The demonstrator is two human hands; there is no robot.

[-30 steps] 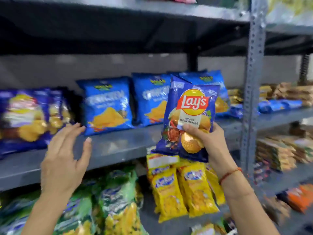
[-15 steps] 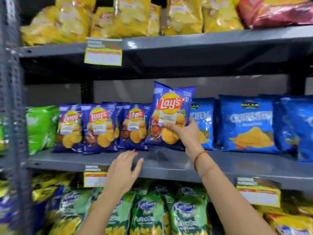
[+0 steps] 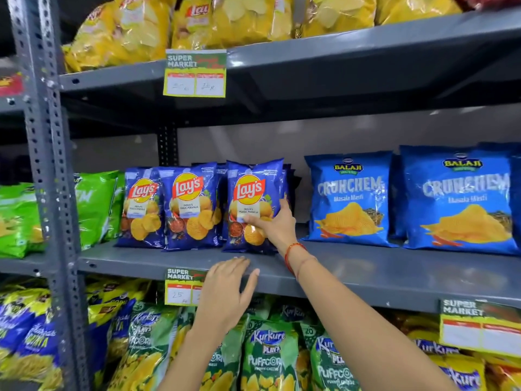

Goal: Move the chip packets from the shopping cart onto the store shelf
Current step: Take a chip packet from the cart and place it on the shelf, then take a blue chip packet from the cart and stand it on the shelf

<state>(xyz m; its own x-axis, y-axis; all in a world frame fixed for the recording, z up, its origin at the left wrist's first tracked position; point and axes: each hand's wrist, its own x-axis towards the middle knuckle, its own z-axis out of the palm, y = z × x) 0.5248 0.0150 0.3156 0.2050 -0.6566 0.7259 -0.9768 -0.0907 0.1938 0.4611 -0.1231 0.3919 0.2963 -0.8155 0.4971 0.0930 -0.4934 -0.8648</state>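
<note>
right hand [image 3: 277, 224] grip clamped on the lower right side of a blue chip packet [image 3: 253, 204], which stands upright on the middle shelf [image 3: 366, 275], just right of two matching packets [image 3: 169, 207] and left of the lighter blue bags [image 3: 349, 198]. left hand [image 3: 228, 289] lies flat on the shelf's front edge, fingers spread, holding nothing. judgement: packet looks light, air-puffed and soft, film slick, contents crushable, so hold gently by the side seam or lower edge rather than squeezing the belly; cart not in view.
</note>
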